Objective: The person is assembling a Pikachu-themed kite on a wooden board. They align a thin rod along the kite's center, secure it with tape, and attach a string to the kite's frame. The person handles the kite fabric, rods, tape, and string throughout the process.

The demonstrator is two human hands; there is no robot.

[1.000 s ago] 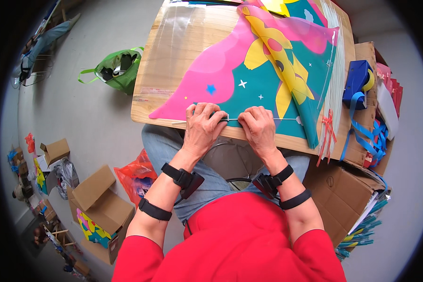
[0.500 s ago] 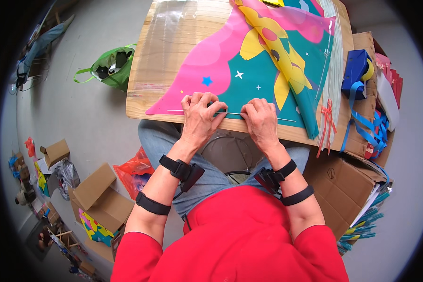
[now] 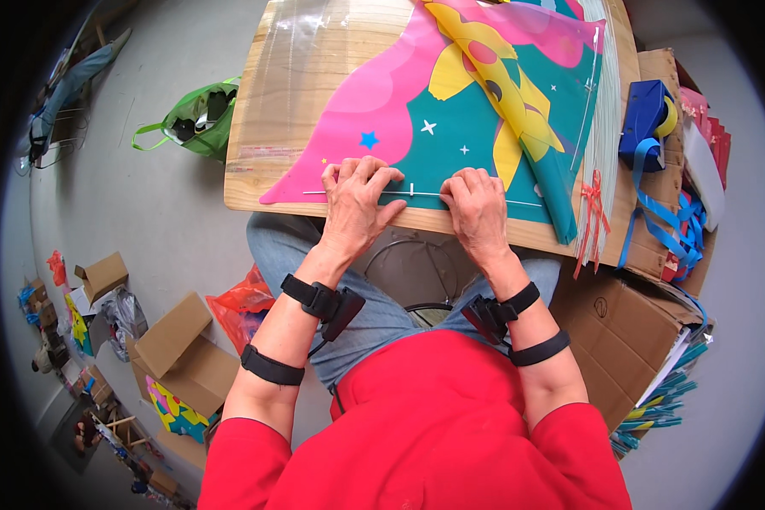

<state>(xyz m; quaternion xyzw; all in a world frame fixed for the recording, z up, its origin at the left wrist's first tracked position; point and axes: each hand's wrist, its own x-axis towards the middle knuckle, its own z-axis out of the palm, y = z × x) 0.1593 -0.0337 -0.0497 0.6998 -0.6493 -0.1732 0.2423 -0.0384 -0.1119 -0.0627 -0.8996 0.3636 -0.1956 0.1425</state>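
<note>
A thin printed sheet, pink and teal with stars, lies on the wooden table, one corner pointing left. A thin white rod runs along its near edge, with a small white upright mark on it between my hands. My left hand rests over the rod and the sheet's edge, thumb apart from the bent fingers. My right hand has its thumb and fingertips closed at the rod, just right of the mark. A yellow part of the sheet is folded into a slanting roll running down to the near right.
A bundle of pale thin rods, tied with red string, lies along the table's right side. Beyond are a blue tape dispenser, blue ribbon and cardboard boxes. A green bag stands left of the wooden table.
My left thumb has moved away from its fingertips, so the pinch there has loosened. The small white mark on the rod now shows between my hands. Sheet and rod have shifted slightly.
</note>
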